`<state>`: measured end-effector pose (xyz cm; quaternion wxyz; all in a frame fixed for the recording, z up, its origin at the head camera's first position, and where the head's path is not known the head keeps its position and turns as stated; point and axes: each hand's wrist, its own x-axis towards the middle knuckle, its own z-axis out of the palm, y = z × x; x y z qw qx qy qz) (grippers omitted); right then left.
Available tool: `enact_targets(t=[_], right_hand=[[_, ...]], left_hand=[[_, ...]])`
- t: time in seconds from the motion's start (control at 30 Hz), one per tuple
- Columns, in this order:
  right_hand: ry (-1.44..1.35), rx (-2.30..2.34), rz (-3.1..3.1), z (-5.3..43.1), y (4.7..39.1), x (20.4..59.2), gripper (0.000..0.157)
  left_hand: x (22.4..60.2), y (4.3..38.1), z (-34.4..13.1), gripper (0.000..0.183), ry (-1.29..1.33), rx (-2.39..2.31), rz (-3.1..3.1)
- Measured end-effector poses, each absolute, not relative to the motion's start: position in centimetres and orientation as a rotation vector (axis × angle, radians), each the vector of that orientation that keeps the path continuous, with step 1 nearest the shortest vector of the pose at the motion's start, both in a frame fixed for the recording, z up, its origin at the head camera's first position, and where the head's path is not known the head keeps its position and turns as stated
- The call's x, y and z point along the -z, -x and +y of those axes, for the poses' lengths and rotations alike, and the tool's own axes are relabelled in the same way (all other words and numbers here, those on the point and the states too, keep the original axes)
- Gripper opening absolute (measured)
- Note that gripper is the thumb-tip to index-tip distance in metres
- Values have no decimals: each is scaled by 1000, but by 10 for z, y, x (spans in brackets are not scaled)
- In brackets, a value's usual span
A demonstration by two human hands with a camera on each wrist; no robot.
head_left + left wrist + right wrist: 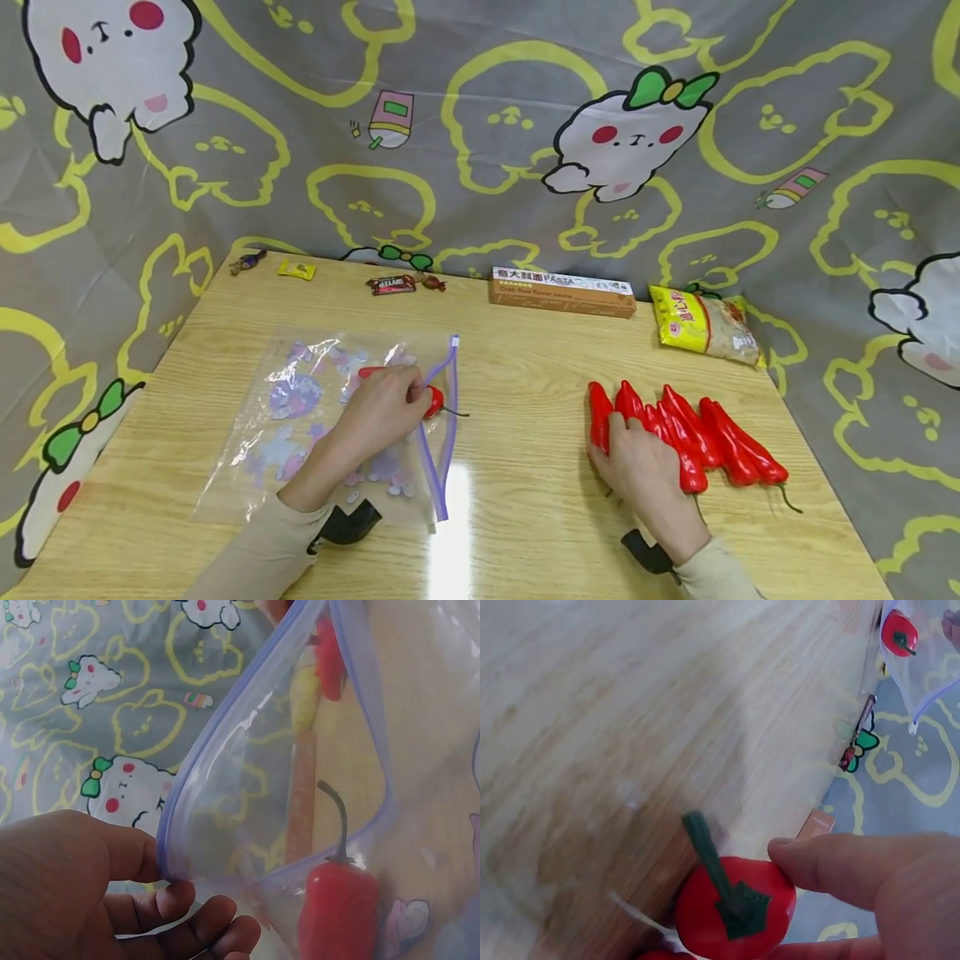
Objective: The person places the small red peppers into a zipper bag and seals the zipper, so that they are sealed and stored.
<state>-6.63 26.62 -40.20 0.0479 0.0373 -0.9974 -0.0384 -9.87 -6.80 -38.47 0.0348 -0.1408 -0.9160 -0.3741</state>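
My left hand (386, 408) pinches the upper rim of a clear zip bag (433, 471) with a purple zip strip and pastel print. The bag's mouth gapes toward the right, as the left wrist view shows. Inside it lies a red pepper (341, 911) with a dark stem pointing at the opening. My right hand (645, 462) holds another red pepper (735, 907) between thumb and fingers, at the left end of a group. Several more red peppers (690, 429) lie side by side to the right of that hand, some partly hidden behind it.
Along the back edge stand a pasta box (562, 293) and a yellow snack packet (705, 325). Small wrapped candies lie at the back left: a purple one (247, 262), a yellow one (297, 270) and a red one (393, 285). Patterned cloth (480, 167) encloses the table.
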Motion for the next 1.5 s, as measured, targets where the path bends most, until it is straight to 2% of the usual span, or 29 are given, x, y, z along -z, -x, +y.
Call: enact_targets(t=[0.23, 0.4, 0.57, 0.87, 1.2, 1.5], right_hand=[[-268, 78, -2839, 260, 66, 401, 21], [-491, -195, -2751, 239, 63, 385, 28], [-737, -457, -2728, 208, 55, 369, 25], [-1023, -447, -2641, 162, 56, 378, 22], [-1103, -259, -2493, 126, 78, 404, 21], [-1129, -302, -2523, 104, 90, 408, 9]], left_hand=[[385, 99, -68, 21, 425, 1164, -2822], [385, 99, -68, 20, 425, 1184, -2827], [385, 100, -68, 20, 437, 1200, -2823], [384, 99, -69, 21, 470, 1199, -2813], [382, 98, -68, 23, 494, 1178, -2823], [380, 99, -68, 23, 482, 1200, -2815]])
